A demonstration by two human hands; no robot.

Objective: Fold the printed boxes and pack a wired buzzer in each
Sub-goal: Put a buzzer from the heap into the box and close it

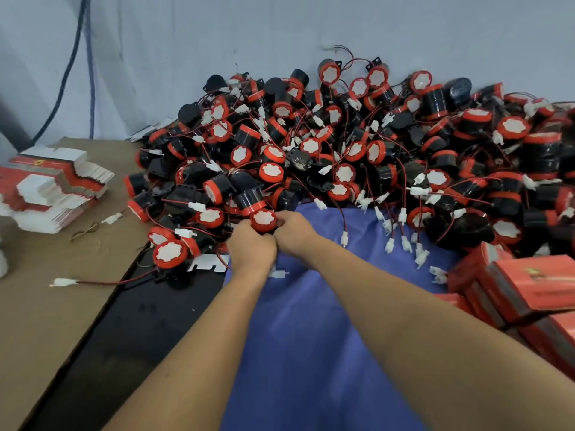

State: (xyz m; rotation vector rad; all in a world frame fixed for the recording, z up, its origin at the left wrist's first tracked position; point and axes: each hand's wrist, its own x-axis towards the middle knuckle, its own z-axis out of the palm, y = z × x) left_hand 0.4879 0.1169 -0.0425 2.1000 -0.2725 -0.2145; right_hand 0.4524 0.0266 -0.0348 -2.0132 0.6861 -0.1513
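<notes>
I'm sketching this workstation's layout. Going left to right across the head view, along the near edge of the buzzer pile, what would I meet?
stack of flat boxes → left hand → held buzzer → right hand → folded red boxes

A blue cloth [311, 321] lies across the black desk [140, 321], spreading from centre to 6 o'clock. Brown cardboard [46, 306] covers the 8 o'clock side, a loose rubber band [84, 230] on it. Two dark cables [62, 88] run down the pale wall [280, 26] at 11 o'clock.
</notes>
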